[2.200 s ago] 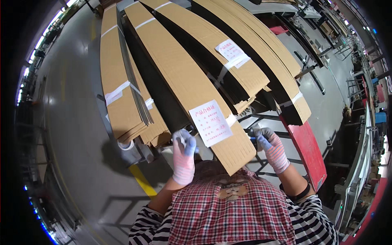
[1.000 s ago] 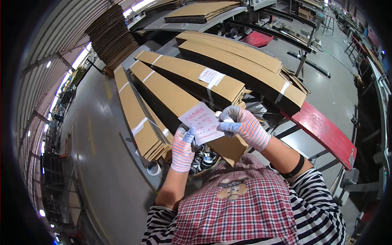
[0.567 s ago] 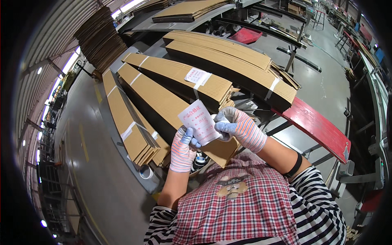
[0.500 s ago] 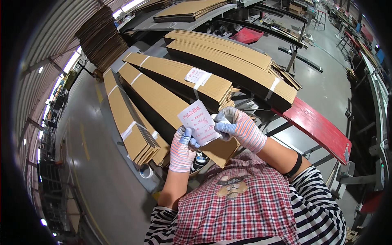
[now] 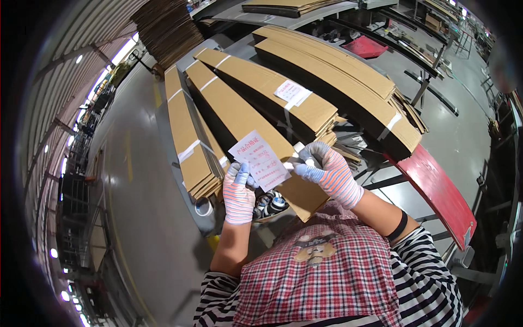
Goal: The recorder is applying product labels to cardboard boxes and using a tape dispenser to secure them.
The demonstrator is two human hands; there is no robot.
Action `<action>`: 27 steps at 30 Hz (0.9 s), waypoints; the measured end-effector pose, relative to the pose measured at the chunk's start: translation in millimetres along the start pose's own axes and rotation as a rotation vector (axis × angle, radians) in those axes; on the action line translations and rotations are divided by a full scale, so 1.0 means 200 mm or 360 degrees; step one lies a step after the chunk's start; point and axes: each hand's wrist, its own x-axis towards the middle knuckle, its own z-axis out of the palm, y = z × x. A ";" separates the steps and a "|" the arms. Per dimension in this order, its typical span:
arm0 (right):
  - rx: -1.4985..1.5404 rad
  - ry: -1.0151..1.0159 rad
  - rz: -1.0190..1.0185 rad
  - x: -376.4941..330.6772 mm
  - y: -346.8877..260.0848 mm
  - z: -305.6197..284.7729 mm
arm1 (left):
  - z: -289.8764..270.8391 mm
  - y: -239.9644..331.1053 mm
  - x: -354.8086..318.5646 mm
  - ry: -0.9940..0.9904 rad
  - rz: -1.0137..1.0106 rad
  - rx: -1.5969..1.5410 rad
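your left hand [image 5: 238,193] pinches the label [image 5: 259,158] at its 8 o'clock edge, your right hand [image 5: 332,173], curled closed, grips white tape [image 5: 289,166] at 3 o'clock.

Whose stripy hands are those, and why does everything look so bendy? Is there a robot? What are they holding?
No robot here, just a person! The camera sits on their head and looks down, so you see almost what they see. Its very wide fisheye lens makes straight things look curved near the edges.

Those are the person's own hands in striped gloves. The left hand pinches a white paper sheet with reddish print. The right hand, beside it, holds something small and white, perhaps tape; the fingers hide most of it.

In front, long brown cardboard bundles with dark sides lie side by side over a grey surface. Some have white strips around them. Near the left hand are round things, probably tape rolls.
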 end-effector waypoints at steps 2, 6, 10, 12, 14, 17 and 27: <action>-0.0092 -0.0037 -0.0192 0.02 0.02 0.02 | 0.03 0.00 -0.03 -0.0110 0.0010 -0.0046; -0.0514 -0.0100 0.0008 0.04 -0.04 0.06 | 0.07 0.03 -0.06 -0.0158 -0.0053 -0.0146; -0.0535 -0.0138 0.0025 0.05 -0.04 0.08 | 0.03 0.03 -0.01 -0.0286 0.0078 0.0138; -0.0497 -0.0230 0.0116 0.05 -0.05 0.08 | -0.01 0.05 0.04 -0.0287 0.0066 0.0167; -0.0614 -0.0234 0.0089 0.06 -0.06 0.09 | -0.02 0.11 0.10 -0.0177 0.0227 0.0205; -0.1231 -0.0010 -0.0131 0.06 -0.07 0.04 | -0.01 0.28 0.21 0.0026 0.0229 0.0274; -0.2232 0.0155 -0.0208 0.18 0.12 0.15 | -0.96 0.65 0.84 0.0228 0.0681 0.1987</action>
